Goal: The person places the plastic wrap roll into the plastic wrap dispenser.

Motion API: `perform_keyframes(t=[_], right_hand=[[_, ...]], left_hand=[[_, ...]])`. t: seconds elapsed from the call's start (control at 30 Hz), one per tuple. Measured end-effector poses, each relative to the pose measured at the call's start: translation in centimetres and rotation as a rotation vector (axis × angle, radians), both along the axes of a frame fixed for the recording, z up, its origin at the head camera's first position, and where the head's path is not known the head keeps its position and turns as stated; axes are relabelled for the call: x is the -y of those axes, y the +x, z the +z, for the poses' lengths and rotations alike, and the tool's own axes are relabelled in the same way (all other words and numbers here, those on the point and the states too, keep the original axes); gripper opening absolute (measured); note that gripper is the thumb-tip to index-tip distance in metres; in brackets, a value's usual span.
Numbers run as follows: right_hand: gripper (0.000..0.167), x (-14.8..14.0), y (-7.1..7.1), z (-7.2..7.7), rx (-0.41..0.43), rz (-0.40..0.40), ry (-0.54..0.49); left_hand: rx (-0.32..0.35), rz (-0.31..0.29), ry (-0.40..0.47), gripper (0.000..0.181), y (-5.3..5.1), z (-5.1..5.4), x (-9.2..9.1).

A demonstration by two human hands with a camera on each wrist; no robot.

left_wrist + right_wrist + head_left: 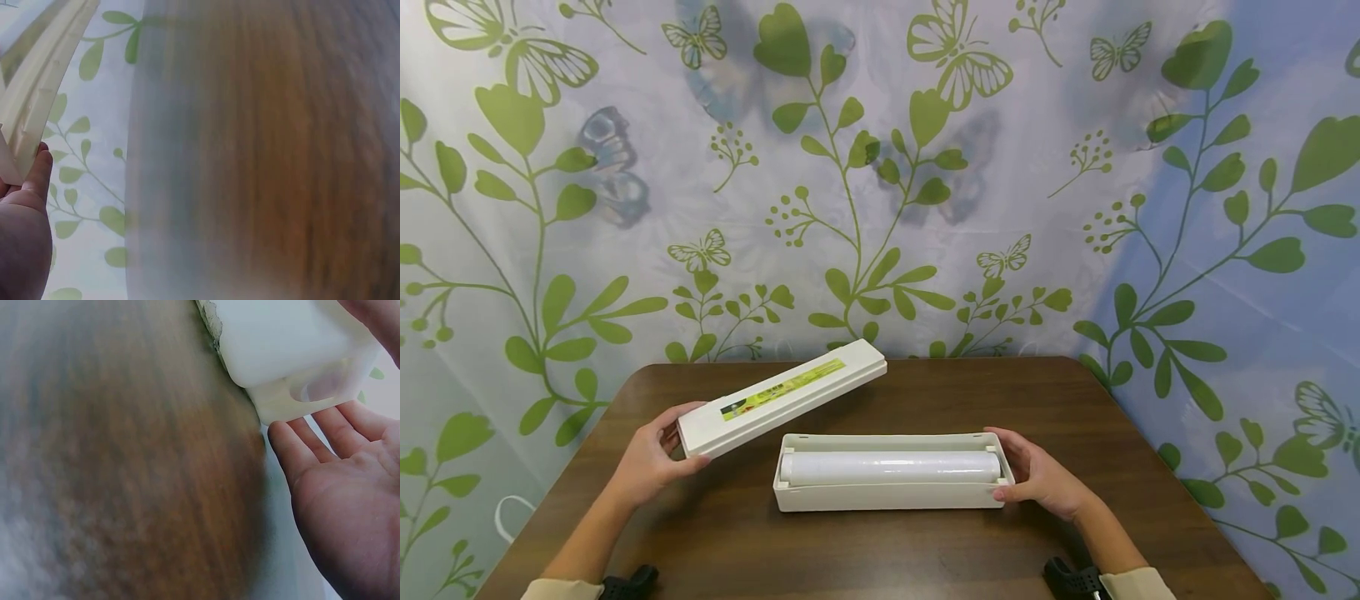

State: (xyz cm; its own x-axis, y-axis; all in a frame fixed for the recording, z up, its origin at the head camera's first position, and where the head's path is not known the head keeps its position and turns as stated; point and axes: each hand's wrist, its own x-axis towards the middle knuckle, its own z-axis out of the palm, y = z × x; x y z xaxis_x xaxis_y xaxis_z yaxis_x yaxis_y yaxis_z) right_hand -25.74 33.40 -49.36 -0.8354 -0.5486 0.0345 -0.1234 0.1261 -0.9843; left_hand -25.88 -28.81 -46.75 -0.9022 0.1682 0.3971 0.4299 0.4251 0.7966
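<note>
In the head view, the left hand (651,458) grips the left end of a white lid (850,360) with a yellow-green label; the lid slants up to the right, above and left of a white box. The long open box (887,497) lies on the table with a white, shiny roll (887,467) inside. Thumb and fingers of the right hand (1041,479) hold the box's right end. The left wrist view shows the lid's pale inner side (40,103) against the left hand (25,231). In the right wrist view, fingers of the right hand (350,506) touch the box end (281,344).
Under the box is a brown wooden table (880,558). A curtain (880,208) with green leaves and butterflies hangs behind the table and along its sides. Dark straps (628,583) sit at both wrists, next to beige sleeves.
</note>
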Motion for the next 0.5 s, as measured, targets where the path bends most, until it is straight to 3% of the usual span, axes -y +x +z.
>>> perform_keyframes(t=[0.5], right_hand=[[0.097,-0.3,-0.4,0.6,-0.047,0.012,0.026]], left_hand=[[-0.032,-0.084,0.11,0.075,-0.1,0.5,-2.2]])
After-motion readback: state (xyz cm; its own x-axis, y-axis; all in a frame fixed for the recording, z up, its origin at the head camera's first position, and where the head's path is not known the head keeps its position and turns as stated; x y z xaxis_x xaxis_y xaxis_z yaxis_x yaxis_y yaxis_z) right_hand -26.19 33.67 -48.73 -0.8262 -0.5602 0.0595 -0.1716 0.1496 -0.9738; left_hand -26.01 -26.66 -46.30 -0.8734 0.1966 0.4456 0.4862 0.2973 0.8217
